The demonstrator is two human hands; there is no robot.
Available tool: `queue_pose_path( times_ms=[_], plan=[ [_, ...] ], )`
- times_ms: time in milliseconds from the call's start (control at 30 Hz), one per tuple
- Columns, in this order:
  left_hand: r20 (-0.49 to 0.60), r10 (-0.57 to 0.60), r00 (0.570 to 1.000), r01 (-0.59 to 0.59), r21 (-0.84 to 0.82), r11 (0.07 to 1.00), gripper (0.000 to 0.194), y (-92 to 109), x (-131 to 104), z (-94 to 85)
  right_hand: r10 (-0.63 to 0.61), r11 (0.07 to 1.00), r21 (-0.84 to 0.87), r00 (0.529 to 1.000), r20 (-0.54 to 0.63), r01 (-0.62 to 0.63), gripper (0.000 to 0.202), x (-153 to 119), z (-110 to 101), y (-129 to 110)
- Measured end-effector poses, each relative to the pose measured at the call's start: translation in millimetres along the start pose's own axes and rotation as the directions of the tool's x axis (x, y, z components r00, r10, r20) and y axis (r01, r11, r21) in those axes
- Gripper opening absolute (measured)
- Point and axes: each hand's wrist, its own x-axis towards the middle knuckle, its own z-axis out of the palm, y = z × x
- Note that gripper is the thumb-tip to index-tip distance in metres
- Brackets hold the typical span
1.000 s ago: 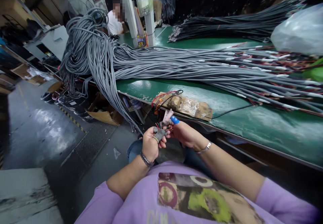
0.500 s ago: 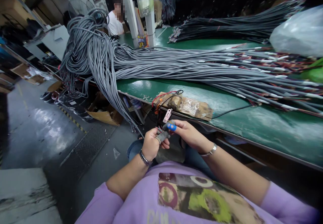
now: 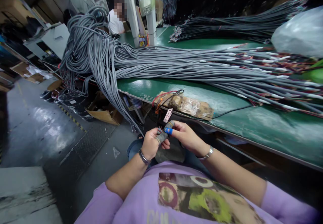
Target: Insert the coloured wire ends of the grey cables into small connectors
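Observation:
Low in front of my lap, my left hand (image 3: 150, 144) is closed around the end of a grey cable (image 3: 136, 127). Thin coloured wires (image 3: 159, 129) fan out of that end, above the left fingers. My right hand (image 3: 186, 135) pinches at these wires with thumb and forefinger, nearly touching the left fingertips; the exact wire is too small to tell. Grey covers sit on fingers of both hands, and blue tape wraps the right thumb. Just beyond the fingertips, a pink clip (image 3: 168, 115) hangs by the bench edge.
Many grey cables (image 3: 161, 62) lie along the green bench (image 3: 254, 123), drooping off its left end. A wooden block (image 3: 186, 105) with wires rests at the front edge. Behind are dark cables (image 3: 222, 29) and a plastic bag (image 3: 300, 32). Another person (image 3: 116, 20) sits beyond the post.
My right thumb and fingers have shifted slightly left and down, closer to the wires. The left hand keeps its hold on the cable in about the same place.

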Motion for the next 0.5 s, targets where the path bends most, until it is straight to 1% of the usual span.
queue_pose_path(
  times_ms=[67, 167, 233, 300, 400, 500],
  plan=[
    [-0.005, 0.022, 1.0, -0.022, 0.017, 1.0, 0.036, -1.6, -1.3, -0.6, 0.012, 1.0, 0.01, 1.0, -0.014, -0.012, 0.025, 1.4, 2.4, 1.1],
    [-0.058, 0.089, 0.994, -0.092, -0.038, 0.995, 0.034, -4.3, -2.6, 1.1, 0.038, 0.999, 0.036, 0.995, -0.095, -0.035, 0.024, 3.6, 5.8, 4.0],
    [-0.1, 0.114, 0.988, -0.125, -0.105, 0.987, 0.031, -5.0, -2.6, 2.6, 0.076, 0.994, 0.091, 0.982, -0.171, -0.061, 0.023, 5.0, 5.8, 6.1],
    [-0.132, 0.112, 0.985, -0.134, -0.166, 0.977, 0.029, -4.5, -2.0, 3.3, 0.129, 0.977, 0.195, 0.968, -0.216, -0.087, 0.023, 6.3, 2.7, 7.7],
    [-0.166, 0.099, 0.981, -0.135, -0.224, 0.965, 0.025, -1.5, -1.3, 3.2, 0.234, 0.911, 0.387, 0.953, -0.194, -0.145, 0.021, 9.3, -5.5, 8.5],
    [-0.17, 0.103, 0.98, -0.143, -0.245, 0.959, 0.024, 2.7, -1.2, 4.2, 0.334, 0.833, 0.491, 0.939, -0.077, -0.256, 0.022, 15.2, -12.4, 6.6]
  ],
)
